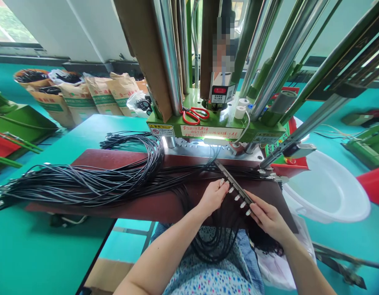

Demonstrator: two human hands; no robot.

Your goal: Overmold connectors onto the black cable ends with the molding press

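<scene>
A narrow dark metal bar [230, 183] lies slanted on the dark red work board [164, 205], with several small white connector ends sticking out along its near side. My left hand [213, 197] rests against the bar's left side, fingertips pinching one of the white ends. My right hand [266, 217] grips the bar's near end, fingers closed on it. Black cables [220, 237] hang from the bar down into my lap. A big bundle of black wires [94, 180] fans out to the left across the board.
A green press machine [214, 127] with steel columns stands behind the board; red scissors [194, 114] lie on its base. A white plastic basin [330, 192] sits at right. Brown paper sacks [94, 96] line the back left. A person stands behind the machine.
</scene>
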